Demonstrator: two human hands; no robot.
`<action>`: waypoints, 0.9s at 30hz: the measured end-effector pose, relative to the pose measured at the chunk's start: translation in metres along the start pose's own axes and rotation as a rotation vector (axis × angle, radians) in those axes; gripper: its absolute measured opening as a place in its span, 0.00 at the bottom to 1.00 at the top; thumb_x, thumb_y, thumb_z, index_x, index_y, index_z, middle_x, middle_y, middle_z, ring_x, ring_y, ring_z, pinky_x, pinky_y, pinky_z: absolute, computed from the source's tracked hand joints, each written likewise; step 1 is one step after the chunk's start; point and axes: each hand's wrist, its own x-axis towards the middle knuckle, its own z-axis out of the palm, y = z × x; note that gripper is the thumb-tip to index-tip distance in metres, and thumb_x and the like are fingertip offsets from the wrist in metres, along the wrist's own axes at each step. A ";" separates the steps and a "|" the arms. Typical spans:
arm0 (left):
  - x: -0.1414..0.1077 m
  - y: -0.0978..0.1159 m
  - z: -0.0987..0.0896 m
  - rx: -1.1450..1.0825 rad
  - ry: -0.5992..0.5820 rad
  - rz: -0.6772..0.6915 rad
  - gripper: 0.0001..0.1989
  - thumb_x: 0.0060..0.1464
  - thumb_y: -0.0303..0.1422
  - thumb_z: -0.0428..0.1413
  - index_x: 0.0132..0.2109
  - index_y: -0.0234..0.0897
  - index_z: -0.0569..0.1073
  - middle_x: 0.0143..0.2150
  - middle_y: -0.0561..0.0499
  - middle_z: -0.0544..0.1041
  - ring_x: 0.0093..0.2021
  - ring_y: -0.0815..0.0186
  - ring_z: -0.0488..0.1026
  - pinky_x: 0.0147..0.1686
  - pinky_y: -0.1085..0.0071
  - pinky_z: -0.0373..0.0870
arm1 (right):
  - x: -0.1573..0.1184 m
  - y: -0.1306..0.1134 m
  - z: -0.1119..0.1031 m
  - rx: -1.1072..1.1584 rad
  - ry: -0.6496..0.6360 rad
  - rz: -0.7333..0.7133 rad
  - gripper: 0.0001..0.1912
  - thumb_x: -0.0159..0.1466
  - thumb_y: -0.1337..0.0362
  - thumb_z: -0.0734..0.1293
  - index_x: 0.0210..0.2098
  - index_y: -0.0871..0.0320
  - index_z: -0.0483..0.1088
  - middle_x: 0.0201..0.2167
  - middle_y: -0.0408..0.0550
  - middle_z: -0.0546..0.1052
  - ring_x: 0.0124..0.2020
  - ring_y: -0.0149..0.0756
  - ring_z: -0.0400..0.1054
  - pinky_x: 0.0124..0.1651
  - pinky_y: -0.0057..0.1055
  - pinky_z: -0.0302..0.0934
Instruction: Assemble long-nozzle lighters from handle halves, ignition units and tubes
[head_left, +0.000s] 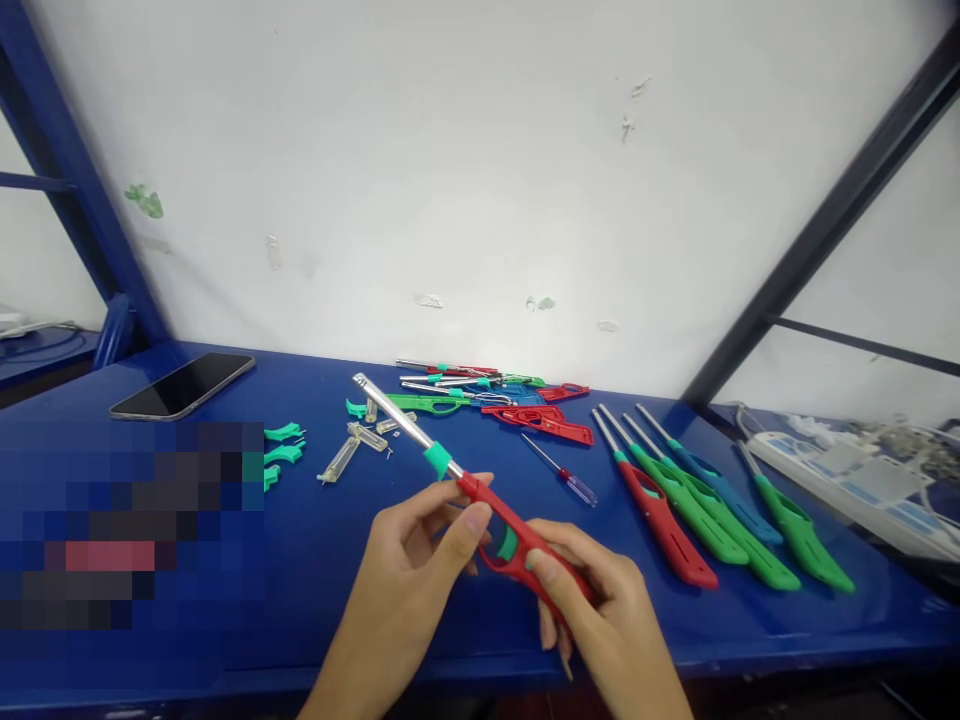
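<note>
A red long-necked gas lighter [517, 530] with a metal tube and a green collar is held in both hands, tilted with its tip up and to the left. My left hand [420, 570] pinches it near the neck, thumb on top. Around the rear of the red handle closes my right hand [592, 590], its thumb beside the green trigger. Part of the handle is hidden by the right fingers. Beyond the tube lie clear fuel tanks [341, 458] and loose green triggers [283, 453]. A screwdriver [576, 486] with a clear purple handle rests behind the right hand.
Several whole lighters [697, 510] lie in a row at the right. Opened lighter shells and tubes [517, 400] are heaped near the wall. A phone [187, 385] lies at the left on the blue table [450, 650]. Power strips [847, 480] stand beyond the right frame bar.
</note>
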 end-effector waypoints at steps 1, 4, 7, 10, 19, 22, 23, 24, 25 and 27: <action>0.001 0.000 0.001 -0.028 -0.004 -0.004 0.21 0.60 0.48 0.64 0.49 0.34 0.85 0.28 0.50 0.79 0.28 0.66 0.73 0.31 0.72 0.75 | 0.001 -0.001 0.001 -0.011 -0.022 -0.004 0.29 0.70 0.41 0.67 0.50 0.61 0.80 0.15 0.40 0.71 0.13 0.28 0.60 0.19 0.24 0.57; -0.001 -0.003 -0.003 -0.065 0.043 -0.004 0.18 0.58 0.45 0.67 0.45 0.34 0.86 0.26 0.51 0.79 0.27 0.66 0.74 0.30 0.73 0.76 | 0.002 -0.006 0.002 -0.007 -0.087 0.005 0.27 0.71 0.43 0.67 0.52 0.60 0.79 0.18 0.40 0.73 0.15 0.27 0.62 0.21 0.24 0.58; -0.004 -0.009 -0.011 -0.085 0.130 0.004 0.16 0.57 0.44 0.69 0.44 0.36 0.86 0.27 0.51 0.81 0.28 0.67 0.74 0.29 0.75 0.75 | 0.004 -0.011 -0.001 0.038 -0.199 0.044 0.23 0.71 0.45 0.68 0.52 0.57 0.78 0.30 0.45 0.80 0.21 0.27 0.67 0.22 0.22 0.60; -0.005 -0.014 -0.016 -0.122 0.194 -0.007 0.16 0.57 0.44 0.69 0.45 0.38 0.86 0.30 0.51 0.82 0.30 0.67 0.76 0.29 0.77 0.75 | 0.005 -0.016 -0.005 0.100 -0.303 0.065 0.21 0.73 0.46 0.66 0.43 0.59 0.78 0.32 0.46 0.80 0.22 0.26 0.67 0.22 0.20 0.59; -0.008 -0.016 -0.017 -0.111 0.178 -0.002 0.16 0.57 0.46 0.69 0.45 0.38 0.86 0.28 0.51 0.80 0.30 0.67 0.75 0.29 0.77 0.73 | 0.004 -0.014 -0.009 0.138 -0.305 0.085 0.22 0.73 0.46 0.66 0.45 0.61 0.78 0.29 0.46 0.78 0.24 0.29 0.72 0.21 0.19 0.63; -0.008 -0.017 -0.018 -0.108 0.175 -0.007 0.17 0.57 0.46 0.69 0.45 0.38 0.86 0.28 0.51 0.80 0.30 0.67 0.75 0.29 0.77 0.72 | 0.003 -0.013 -0.009 0.136 -0.305 0.110 0.24 0.73 0.46 0.66 0.53 0.60 0.77 0.29 0.46 0.78 0.24 0.31 0.73 0.20 0.20 0.63; -0.008 -0.018 -0.018 -0.111 0.174 -0.006 0.17 0.58 0.46 0.68 0.45 0.38 0.86 0.28 0.51 0.80 0.30 0.67 0.75 0.29 0.77 0.72 | 0.003 -0.013 -0.009 0.136 -0.308 0.109 0.24 0.73 0.46 0.66 0.53 0.60 0.77 0.30 0.46 0.78 0.24 0.30 0.73 0.20 0.20 0.63; -0.007 -0.018 -0.018 -0.115 0.177 -0.007 0.16 0.58 0.46 0.68 0.46 0.38 0.86 0.28 0.52 0.80 0.30 0.67 0.75 0.29 0.77 0.71 | 0.004 -0.013 -0.009 0.137 -0.312 0.105 0.23 0.73 0.46 0.66 0.51 0.60 0.78 0.30 0.46 0.79 0.22 0.29 0.71 0.20 0.20 0.63; -0.007 -0.018 -0.018 -0.118 0.181 -0.010 0.16 0.58 0.46 0.68 0.46 0.39 0.86 0.28 0.52 0.80 0.31 0.67 0.75 0.30 0.77 0.71 | 0.004 -0.013 -0.009 0.142 -0.314 0.098 0.22 0.73 0.46 0.66 0.49 0.60 0.79 0.30 0.46 0.79 0.21 0.27 0.70 0.20 0.20 0.63; -0.007 -0.019 -0.018 -0.114 0.190 -0.013 0.17 0.59 0.47 0.68 0.47 0.39 0.85 0.29 0.52 0.80 0.33 0.66 0.75 0.31 0.76 0.71 | 0.005 -0.013 -0.010 0.160 -0.310 0.079 0.21 0.72 0.47 0.68 0.46 0.60 0.79 0.32 0.46 0.80 0.20 0.25 0.67 0.22 0.21 0.63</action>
